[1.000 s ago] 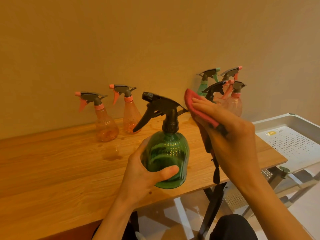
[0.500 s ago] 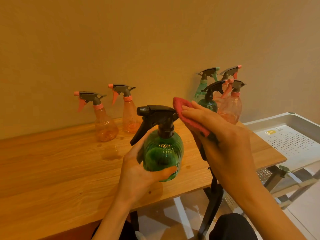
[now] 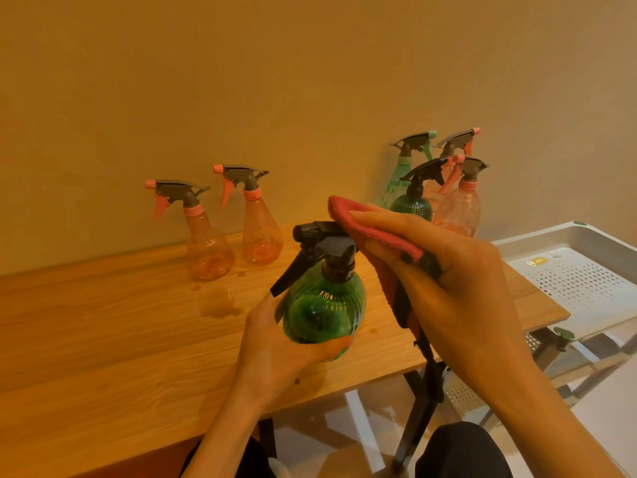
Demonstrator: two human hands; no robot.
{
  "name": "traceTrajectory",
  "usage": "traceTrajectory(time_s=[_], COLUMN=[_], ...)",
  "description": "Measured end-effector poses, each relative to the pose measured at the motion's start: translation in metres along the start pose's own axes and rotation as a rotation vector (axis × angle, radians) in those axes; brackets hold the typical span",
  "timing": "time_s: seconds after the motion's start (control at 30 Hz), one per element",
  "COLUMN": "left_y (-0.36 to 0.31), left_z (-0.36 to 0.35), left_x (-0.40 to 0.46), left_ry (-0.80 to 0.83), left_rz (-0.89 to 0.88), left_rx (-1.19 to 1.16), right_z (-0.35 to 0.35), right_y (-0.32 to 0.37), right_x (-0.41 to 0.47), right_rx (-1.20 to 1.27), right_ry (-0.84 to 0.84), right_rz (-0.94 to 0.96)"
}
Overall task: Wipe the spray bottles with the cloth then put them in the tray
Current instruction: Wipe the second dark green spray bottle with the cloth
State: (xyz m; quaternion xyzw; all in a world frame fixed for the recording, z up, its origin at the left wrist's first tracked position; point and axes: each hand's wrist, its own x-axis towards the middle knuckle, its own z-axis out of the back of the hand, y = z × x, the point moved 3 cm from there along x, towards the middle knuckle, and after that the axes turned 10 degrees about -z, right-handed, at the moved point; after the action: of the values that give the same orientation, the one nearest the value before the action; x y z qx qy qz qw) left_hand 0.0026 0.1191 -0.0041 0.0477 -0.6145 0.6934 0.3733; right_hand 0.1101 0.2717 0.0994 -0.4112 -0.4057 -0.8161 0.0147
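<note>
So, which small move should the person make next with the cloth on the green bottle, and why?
Probably draw the red cloth forward along the black spray head toward its nozzle. The right hand presses the cloth only on the rear of the head, so the front looks unwiped. The left hand grips the green bottle above the table, so it looks steady enough.

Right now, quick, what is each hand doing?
Left hand: holds the green bottle.
Right hand: holds the cloth on its sprayer.
</note>
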Motion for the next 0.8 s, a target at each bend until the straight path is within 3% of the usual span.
traceTrajectory(time_s=[0.23,0.43,0.67,0.8], left_y=[0.005,0.005,-0.002,-0.005], left_z=[-0.005,-0.001,-0.008,-0.005], left_x=[-0.002,-0.004,-0.002,-0.004], left_ry=[0.001,0.006,-0.003,0.022], left_rz=[0.025,0.035,0.044,0.018], left_rx=[0.11,-0.007,0.025,-0.017], right_z=[-0.005,0.003,-0.01,-0.005], right_y=[0.019,0.001,0.017,0.002], right_x=[-0.001,0.0,0.001,0.003], right_rx=[-0.102,-0.049,-0.046,-0.021], right_ry=[0.067,0.004,0.084,0.036], right_rz=[0.168,0.041,0.128,0.081])
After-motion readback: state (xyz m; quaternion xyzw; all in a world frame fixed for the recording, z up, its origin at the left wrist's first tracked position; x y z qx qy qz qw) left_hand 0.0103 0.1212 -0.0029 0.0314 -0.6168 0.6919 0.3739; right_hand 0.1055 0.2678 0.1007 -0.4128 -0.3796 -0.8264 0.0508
